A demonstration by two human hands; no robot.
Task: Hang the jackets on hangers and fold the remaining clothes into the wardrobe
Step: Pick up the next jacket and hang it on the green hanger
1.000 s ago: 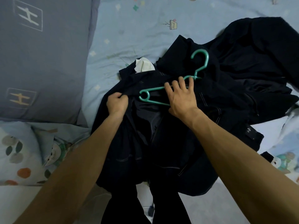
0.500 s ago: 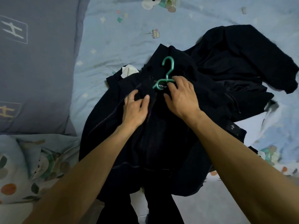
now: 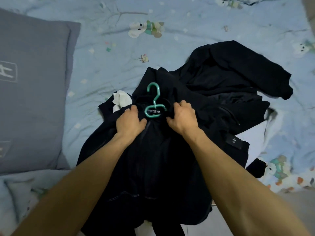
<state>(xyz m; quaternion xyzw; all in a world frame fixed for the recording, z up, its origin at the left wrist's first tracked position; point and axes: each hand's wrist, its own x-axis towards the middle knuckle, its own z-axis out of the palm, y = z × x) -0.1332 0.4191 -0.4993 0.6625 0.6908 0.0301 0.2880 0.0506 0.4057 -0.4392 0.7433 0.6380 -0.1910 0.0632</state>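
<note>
Dark jacket (image 3: 150, 167) is being gripped at collar by L hand (image 3: 130, 122) & R hand (image 3: 183, 119), fingers curled into fabric. Green hanger (image 3: 154, 101) is being kept inside neck, hook sticking out above. Bed sheet (image 3: 102, 53) is lying underneath.

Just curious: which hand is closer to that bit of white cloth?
Left. The left hand grips the dark jacket right beside the white cloth; the right hand is beyond the green hanger.

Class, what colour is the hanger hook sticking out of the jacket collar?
Teal green; the hanger hook shows clearly against the dark jacket in the head view.
</note>
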